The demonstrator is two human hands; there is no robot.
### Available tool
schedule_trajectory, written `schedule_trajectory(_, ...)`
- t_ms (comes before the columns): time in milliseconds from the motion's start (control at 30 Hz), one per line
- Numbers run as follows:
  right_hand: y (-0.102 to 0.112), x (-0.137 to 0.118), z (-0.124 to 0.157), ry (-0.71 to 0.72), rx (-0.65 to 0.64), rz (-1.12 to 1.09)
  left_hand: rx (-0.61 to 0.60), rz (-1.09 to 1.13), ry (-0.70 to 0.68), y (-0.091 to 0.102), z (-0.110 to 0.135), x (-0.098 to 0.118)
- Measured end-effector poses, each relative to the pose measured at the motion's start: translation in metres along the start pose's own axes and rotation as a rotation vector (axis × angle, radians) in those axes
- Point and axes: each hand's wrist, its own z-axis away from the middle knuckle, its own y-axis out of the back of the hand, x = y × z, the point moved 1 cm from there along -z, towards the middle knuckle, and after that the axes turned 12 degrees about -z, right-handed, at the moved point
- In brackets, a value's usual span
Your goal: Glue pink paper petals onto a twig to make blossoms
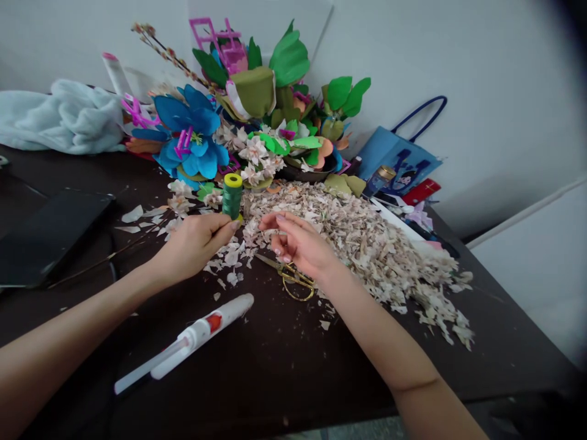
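Observation:
My left hand point(195, 244) is closed in a pinch, its fingertips at the base of a spool of green thread point(232, 198) with a yellow top. Anything between those fingertips is hidden or too small to make out. Across from it, my right hand point(298, 243) hovers with loosely curled, parted fingers and no visible object in it. Gold-handled scissors point(296, 282) lie below the right hand, partly covered by it. A broad heap of pale petal-like pieces point(367, 244) spreads behind and to the right of both hands.
A white glue gun point(202, 333) lies near the front. At left are a dark tablet-like device point(50, 235) and a thin stem. Large craft flowers point(190, 134) crowd the back, beside a light blue cloth point(68, 119). A blue bag point(394, 159) stands back right.

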Motion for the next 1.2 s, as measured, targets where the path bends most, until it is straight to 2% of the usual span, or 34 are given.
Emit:
schedule_trajectory(133,0.007,-0.008,0.000,0.130,0.069,0.301,-0.005,0.006,-0.004,-0.002,0.000,-0.006)
schedule_trajectory(233,0.010,-0.012,0.000,0.208,0.084,0.416,-0.034,0.024,-0.035,-0.006,-0.001,-0.010)
schedule_trajectory(467,0.001,-0.001,0.003,0.135,-0.007,0.296,-0.016,0.119,-0.065,-0.009,0.001,-0.005)
schedule_trajectory(600,-0.009,0.010,0.007,0.099,-0.095,0.366,0.012,0.142,-0.103,-0.007,0.002,-0.001)
schedule_trajectory(800,-0.020,0.011,0.014,0.176,-0.120,0.463,0.063,-0.127,-0.272,-0.005,0.008,0.008)
schedule_trajectory(900,-0.017,0.011,0.012,0.170,-0.088,0.342,0.052,-0.162,-0.256,-0.004,0.008,0.010)
schedule_trajectory(1033,-0.010,0.011,0.005,0.085,-0.032,0.004,0.018,-0.025,-0.120,-0.001,0.005,0.008)
schedule_trajectory(1200,-0.011,0.014,0.003,-0.125,-0.119,-0.289,-0.078,0.145,-0.014,-0.003,0.004,0.006)
